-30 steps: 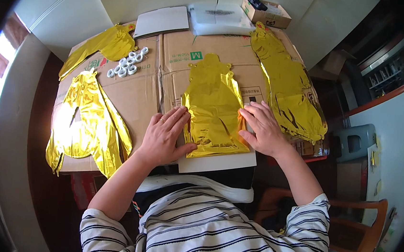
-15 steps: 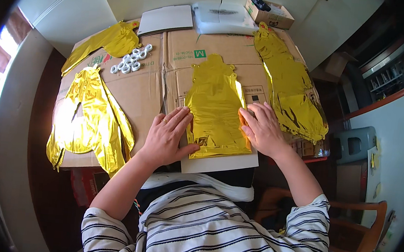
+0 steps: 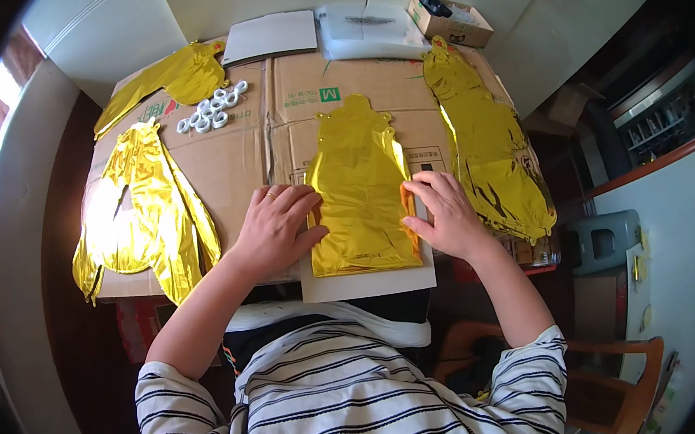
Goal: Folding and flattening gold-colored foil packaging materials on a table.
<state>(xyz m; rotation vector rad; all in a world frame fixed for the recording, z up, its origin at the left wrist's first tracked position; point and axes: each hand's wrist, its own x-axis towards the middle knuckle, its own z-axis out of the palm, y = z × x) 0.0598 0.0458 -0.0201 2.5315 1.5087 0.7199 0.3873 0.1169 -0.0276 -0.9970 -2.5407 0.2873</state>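
A flattened gold foil balloon point(image 3: 356, 209) lies on a white card point(image 3: 366, 285) before me, its narrow scalloped end away from me. My left hand point(image 3: 279, 221) is at its left edge, fingers curled and thumb apart, with the edge between them. At the opposite edge, my right hand point(image 3: 445, 213) has its bent fingers and thumb on the foil, which stands up a little and reflects orange. The fingertips' undersides are hidden. Another gold foil balloon point(image 3: 171, 202) lies left of my left hand, and a long one point(image 3: 494, 147) lies right of my right hand.
Flattened cardboard point(image 3: 237, 154) covers the table. Several white ribbon-like rolls point(image 3: 208, 114) lie near a folded gold foil point(image 3: 162, 73). Toward the back are a stack of white card point(image 3: 272, 35), clear plastic bags point(image 3: 372, 33) and a small box point(image 3: 455, 28). A wooden chair point(image 3: 637, 408) stands right.
Both hands have curled more around the balloon's side edges, and the right edge is turned up further. The whole view has shifted slightly.
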